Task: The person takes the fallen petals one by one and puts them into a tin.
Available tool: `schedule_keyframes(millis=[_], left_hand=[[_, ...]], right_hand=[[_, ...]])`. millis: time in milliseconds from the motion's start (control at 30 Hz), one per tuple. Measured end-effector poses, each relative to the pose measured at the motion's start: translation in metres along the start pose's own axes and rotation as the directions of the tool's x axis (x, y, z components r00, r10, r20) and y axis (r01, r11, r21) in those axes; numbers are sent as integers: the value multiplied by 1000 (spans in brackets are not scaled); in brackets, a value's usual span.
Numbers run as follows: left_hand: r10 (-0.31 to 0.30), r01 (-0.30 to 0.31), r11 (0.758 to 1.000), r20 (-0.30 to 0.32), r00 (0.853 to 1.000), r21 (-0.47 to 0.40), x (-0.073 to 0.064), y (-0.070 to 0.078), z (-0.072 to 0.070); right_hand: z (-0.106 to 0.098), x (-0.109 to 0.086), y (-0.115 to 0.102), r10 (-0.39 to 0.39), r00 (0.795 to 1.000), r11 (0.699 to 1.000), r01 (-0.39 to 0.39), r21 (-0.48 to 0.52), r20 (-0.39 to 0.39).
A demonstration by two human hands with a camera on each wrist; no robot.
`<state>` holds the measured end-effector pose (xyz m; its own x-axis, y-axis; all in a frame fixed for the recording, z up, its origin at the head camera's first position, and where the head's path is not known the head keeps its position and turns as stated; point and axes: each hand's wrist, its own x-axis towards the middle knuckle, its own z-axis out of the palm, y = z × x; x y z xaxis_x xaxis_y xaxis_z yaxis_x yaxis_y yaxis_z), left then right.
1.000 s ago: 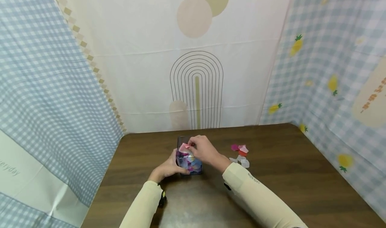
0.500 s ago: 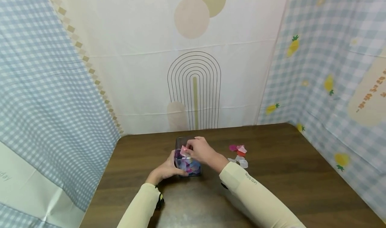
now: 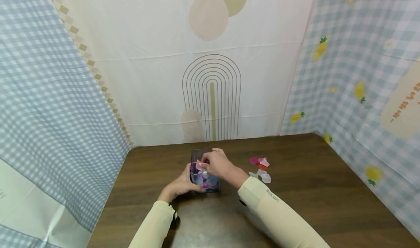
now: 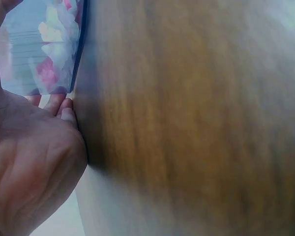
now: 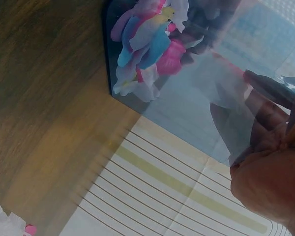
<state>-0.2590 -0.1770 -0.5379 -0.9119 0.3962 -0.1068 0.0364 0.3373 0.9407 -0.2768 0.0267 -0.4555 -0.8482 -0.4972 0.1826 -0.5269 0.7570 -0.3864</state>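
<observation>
Here's the clear box (image 3: pixel 197 155), standing upright on the desk (image 3: pixel 328 193), see-through with a dark bluish tint, and the lower part of it is packed with loose petals (image 3: pixel 207 182): purple, blue, white, magenta, a touch of yellow. Above them the walls run bare up to the open top.

And right there at the mouth of the box, the right hand (image 3: pixel 218 163) has its thumb and fingers closed in a pinch on a pale pink petal (image 3: pixel 199 165). Whether that petal touches the heap inside is hard to call; the right wrist view through the plastic is dim and hazy.

The left hand (image 3: pixel 181 184) is curved around the left side of the box, thumb across the front near the base, fingers at the far side, a firm hold.

Just to the right of the box, a scatter on the desk: a magenta petal (image 3: pixel 254 161), a light pink petal (image 3: pixel 264 162), a red petal (image 3: pixel 263 167), and nearer the front some white petals (image 3: pixel 266 178).

Behind the box hangs a pale cloth (image 3: pixel 157 95) printed with arches; well off to the box's right, a checked cloth (image 3: pixel 344 73) with pineapples.
</observation>
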Motion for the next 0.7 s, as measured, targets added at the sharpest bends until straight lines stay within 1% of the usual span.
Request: schedule_keyframes(millis=[67,233,400,500,700], left_hand=[[-1,1,1000,4,1000,-14,1,1,1],[-3,3,1000,3,1000,-22,2,0,0],[-1,1,1000,-10,1000,-23,3,-1,-3],[-5,5,1000,-4,1000,-21,4,0,-4],[-10,10,1000,3,1000,-10,5,-4,-1]], right_hand=[[-1,-1,0,1,1000,1000,-1,20,6],[-3,-1,-1,-27,1000,997,27,79,6],[-4,2,-2,-31,1000,995,31,91,-3],[-4,2,-1,-34,999,994,34,99,-7],[-2,-2,2,-45,999,991,44,125,-1]])
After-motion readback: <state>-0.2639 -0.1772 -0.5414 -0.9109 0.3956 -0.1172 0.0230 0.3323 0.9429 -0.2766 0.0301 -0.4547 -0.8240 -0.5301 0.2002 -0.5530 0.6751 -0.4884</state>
